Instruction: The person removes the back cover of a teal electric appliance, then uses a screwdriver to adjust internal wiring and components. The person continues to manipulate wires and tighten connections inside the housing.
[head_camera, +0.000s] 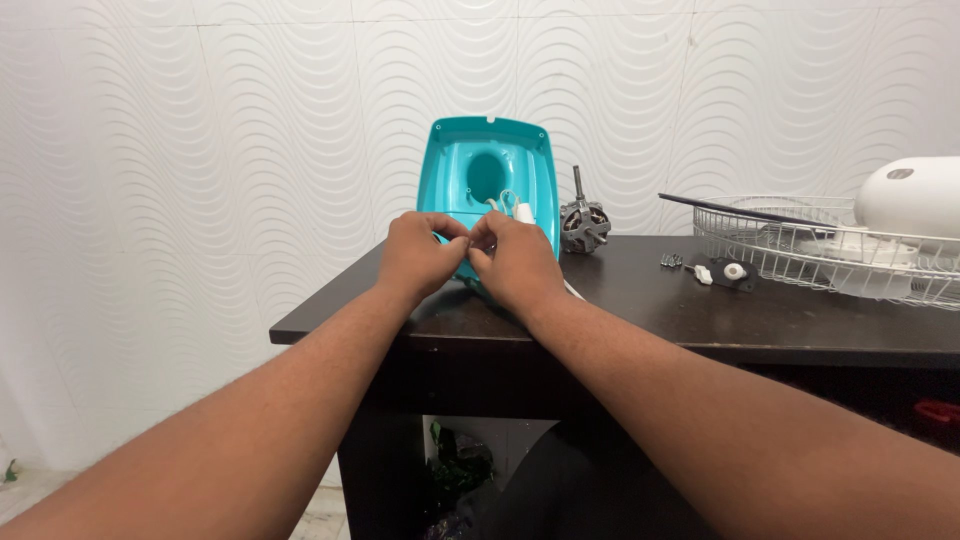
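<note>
As the view looked down from head height, two bare forearms reached forward over the near edge of a dark brown wooden tabletop that stood against a white wall with a raised wave pattern. The left hand and the right hand met close together, fingertips almost touching, each curled and pinching at thin white wires that came out of a teal plastic housing. What exactly sat between the fingertips was too small to tell. The housing stood upright on the tabletop directly behind both hands, its hollow inner side and an oval opening facing the camera, its lower part hidden by the hands.

Just to the right of the housing stood a small grey metal electric motor with an upright shaft. Farther right lay a few small screws and a black flat part with white knobs. Near the right edge rested a white wire fan guard, with a rounded white plastic casing over it and a thin dark rod lying across its rim.
</note>
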